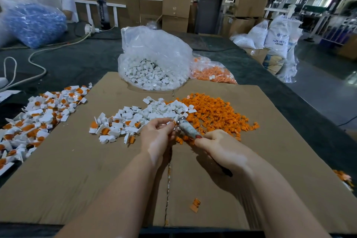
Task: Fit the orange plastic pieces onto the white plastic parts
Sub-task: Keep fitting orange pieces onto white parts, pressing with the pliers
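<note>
Orange plastic pieces (216,111) lie heaped on the cardboard (77,179) beside the white plastic parts (154,110). Left hand (156,137) fingers curl, pinching something small, too blurred to name. Right hand (220,147) fingers close round a cylindrical tool (188,128), its tip touching the left fingertips.

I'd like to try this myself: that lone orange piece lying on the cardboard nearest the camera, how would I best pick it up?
Pinch the lone orange piece across its narrower upper end, coming straight down from above. It lies flat on the cardboard with nothing touching it, so probably either hand works.
</note>
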A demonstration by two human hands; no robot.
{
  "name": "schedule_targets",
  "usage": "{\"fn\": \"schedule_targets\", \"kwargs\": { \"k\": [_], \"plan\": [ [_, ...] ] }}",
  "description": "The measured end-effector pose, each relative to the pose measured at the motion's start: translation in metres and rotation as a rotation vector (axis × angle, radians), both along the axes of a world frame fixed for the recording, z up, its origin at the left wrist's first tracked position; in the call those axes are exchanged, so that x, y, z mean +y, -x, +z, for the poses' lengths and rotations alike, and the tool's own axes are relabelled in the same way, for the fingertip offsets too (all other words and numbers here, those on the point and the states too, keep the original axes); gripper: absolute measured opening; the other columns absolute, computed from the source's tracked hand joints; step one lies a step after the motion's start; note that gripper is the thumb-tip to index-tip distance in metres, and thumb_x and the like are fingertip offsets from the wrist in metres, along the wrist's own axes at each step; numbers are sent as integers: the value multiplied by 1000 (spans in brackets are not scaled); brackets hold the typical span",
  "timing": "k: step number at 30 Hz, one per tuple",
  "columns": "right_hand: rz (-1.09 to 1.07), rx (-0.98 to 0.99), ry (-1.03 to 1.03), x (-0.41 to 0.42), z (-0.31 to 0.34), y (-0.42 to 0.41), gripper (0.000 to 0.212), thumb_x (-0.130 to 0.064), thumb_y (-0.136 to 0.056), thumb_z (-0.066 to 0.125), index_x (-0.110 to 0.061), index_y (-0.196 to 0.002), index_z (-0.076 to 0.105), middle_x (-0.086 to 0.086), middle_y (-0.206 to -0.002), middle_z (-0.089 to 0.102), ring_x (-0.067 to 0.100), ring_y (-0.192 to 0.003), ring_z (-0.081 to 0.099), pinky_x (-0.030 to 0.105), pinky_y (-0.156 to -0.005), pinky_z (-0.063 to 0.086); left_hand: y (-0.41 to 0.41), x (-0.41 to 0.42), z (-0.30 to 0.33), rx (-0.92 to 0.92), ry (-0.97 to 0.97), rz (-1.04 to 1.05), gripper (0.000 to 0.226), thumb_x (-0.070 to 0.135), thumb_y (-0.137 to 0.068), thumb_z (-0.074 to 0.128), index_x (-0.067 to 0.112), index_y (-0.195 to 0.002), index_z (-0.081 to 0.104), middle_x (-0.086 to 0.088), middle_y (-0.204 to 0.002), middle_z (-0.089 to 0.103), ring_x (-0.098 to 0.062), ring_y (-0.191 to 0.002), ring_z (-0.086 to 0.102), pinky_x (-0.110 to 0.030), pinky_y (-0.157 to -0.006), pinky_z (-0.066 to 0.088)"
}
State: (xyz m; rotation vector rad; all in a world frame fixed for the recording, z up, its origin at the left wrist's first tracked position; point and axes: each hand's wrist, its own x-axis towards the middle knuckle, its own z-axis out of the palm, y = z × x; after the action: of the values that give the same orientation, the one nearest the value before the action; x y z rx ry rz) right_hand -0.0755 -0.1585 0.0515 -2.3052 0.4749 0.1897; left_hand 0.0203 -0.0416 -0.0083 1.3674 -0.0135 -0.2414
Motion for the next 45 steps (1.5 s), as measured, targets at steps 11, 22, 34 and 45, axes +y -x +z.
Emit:
{"fn": "schedule_targets", "kwargs": {
  "k": [11, 22, 34, 45],
  "plan": [
    [56, 53, -83, 5, 5, -3, 30, -35, -91, 48, -10, -88, 63, 3, -72, 51, 17, -65, 45, 32, -62, 31, -1, 1, -1, 27, -11, 21, 3, 3, -90, 57, 4, -92, 58, -9, -69, 59, -10, -52, 53, -15, -48, 50],
    [100, -28, 166, 11, -8, -4, 27, -38, -96, 42, -21, -75, 40, -2, -73, 41, 11, -59, 38, 25, -51, 26, 3, 2, 1, 21, -33, -13, 6, 1, -90, 54, -1, -96, 56, -10, -66, 57, -7, -47, 52, -18, -48, 50],
    [37, -89, 184, 12, -22, -4, 18, -38, -94, 47, -21, -86, 47, -3, -77, 48, 12, -63, 44, 26, -54, 33, 5, 2, 2, 8, -32, -28, 13, -1, -90, 54, -6, -102, 54, -14, -65, 55, -15, -54, 49, -26, -52, 47],
    [-128, -279, 201, 6, -31, 3, 35, -52, -79, 61, -24, -99, 54, -8, -95, 48, 11, -90, 48, 28, -73, 43, 8, 8, -2, -91, -44, -10, 6, 3, -91, 55, 0, -96, 58, -13, -66, 59, -14, -53, 53, -28, -55, 50]
  ]
}}
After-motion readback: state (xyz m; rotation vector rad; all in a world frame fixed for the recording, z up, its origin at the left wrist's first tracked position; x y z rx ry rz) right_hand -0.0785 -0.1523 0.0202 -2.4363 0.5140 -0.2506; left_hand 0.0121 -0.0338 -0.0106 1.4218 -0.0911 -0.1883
